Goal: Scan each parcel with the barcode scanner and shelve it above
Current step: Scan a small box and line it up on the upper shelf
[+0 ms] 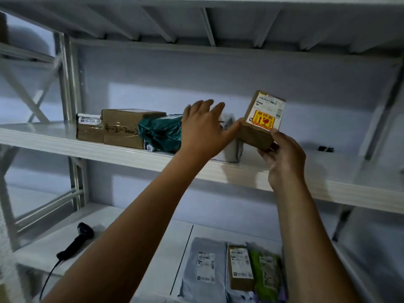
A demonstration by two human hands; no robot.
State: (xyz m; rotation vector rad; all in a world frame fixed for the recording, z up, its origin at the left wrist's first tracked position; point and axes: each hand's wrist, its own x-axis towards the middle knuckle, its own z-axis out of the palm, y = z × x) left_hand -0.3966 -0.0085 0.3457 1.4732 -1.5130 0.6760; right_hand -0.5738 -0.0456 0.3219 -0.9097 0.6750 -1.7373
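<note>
On the upper white metal shelf (306,171), parcels stand in a row: at the left a small brown cardboard box with a white label (89,130), beside it a taped brown carton with handwritten figures (124,127), then a crumpled teal plastic bag (161,132). Next comes a grey plastic mailer (231,149), mostly hidden behind the left hand (203,130). That hand is spread flat in front of the mailer with straight, released fingers (205,106), gripping nothing. Its thumb tip touches the left side of a small brown cardboard box with a yellow-and-red sticker (262,119). The right hand (282,158) holds this box tilted above the shelf's front edge, its fingers pinching the lower right corner. The print on its shipping label is too blurred to read. Farther right on the same shelf lies a small black object (325,149), too dim to identify.

On the lower white shelf (209,230), a black handheld barcode scanner (76,241) lies at the left, partly covered by the left forearm, its cable running off the bottom edge. At the right lie a flat grey mailer (203,265), a narrow brown box (240,267) and a green plastic bag (266,276), side by side. The right forearm hides the bag's right side, and the picture's bottom edge cuts off the parcels' lower ends.
</note>
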